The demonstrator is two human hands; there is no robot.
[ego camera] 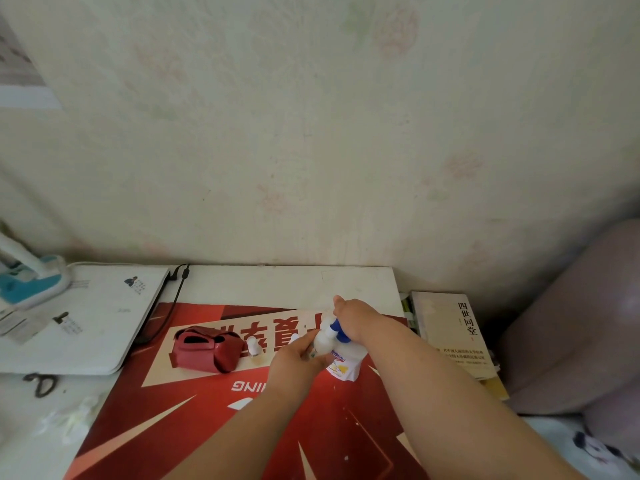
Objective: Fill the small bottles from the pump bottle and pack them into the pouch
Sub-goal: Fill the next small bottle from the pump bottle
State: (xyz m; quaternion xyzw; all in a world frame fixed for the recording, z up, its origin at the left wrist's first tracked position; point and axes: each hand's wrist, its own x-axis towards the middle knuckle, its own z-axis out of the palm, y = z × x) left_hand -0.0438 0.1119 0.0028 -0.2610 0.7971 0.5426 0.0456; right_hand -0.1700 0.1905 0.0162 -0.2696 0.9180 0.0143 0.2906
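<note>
A white pump bottle [344, 367] with a blue pump head stands on the red poster. My right hand [356, 318] rests on top of the pump head, palm down. My left hand [298, 358] grips a small white bottle [323, 342] and holds it tilted right under the blue spout. Another small bottle [254, 348] with a white cap stands upright just left of my left hand. A red pouch [206, 348] lies open further left on the poster.
The red poster [194, 420] covers a white table against the wall. A closed white laptop [79, 317] with a black cable lies at the left, scissors [41, 382] before it. A teal lamp base [27, 282] is far left, books [450, 334] at the right.
</note>
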